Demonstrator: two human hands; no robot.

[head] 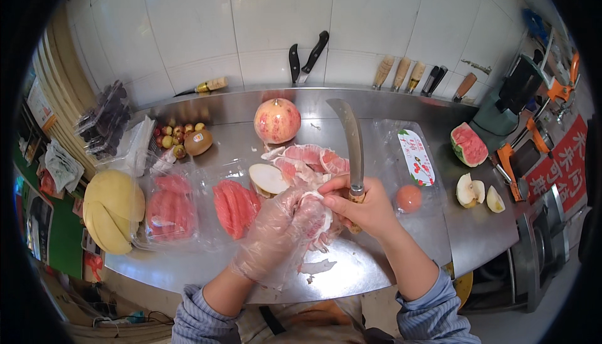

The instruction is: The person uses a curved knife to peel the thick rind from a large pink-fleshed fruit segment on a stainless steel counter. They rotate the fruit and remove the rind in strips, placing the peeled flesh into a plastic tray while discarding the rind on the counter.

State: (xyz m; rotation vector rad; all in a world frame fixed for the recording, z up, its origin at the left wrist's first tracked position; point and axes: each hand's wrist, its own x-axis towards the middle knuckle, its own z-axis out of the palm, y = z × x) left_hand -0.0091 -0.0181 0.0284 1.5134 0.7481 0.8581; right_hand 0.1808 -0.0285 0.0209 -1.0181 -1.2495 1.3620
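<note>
My left hand (pixel 282 226), in a clear plastic glove, holds a piece of red pomelo (pixel 312 212) with white membrane. My right hand (pixel 367 203) is bare and grips the handle of a curved knife (pixel 353 144), blade pointing up and away; its thumb and forefinger touch the membrane of the piece. Behind the hands lie peeled-off membranes (pixel 305 156) and a pale cut piece of rind (pixel 268 178). Left of my gloved hand, peeled red pomelo flesh (pixel 235 207) sits in an open clear plastic box. Another clear box holds more red flesh (pixel 170 212).
A pomegranate (pixel 277 121) stands near the steel backsplash. At left are thick yellow rinds (pixel 113 210), a kiwi (pixel 198 142) and small round fruits (pixel 176 137). At right lie a clear package (pixel 409 156), a reddish round fruit (pixel 409 199), cut watermelon (pixel 469 144) and pear pieces (pixel 470 190). Several knives (pixel 403 74) stand behind the backsplash.
</note>
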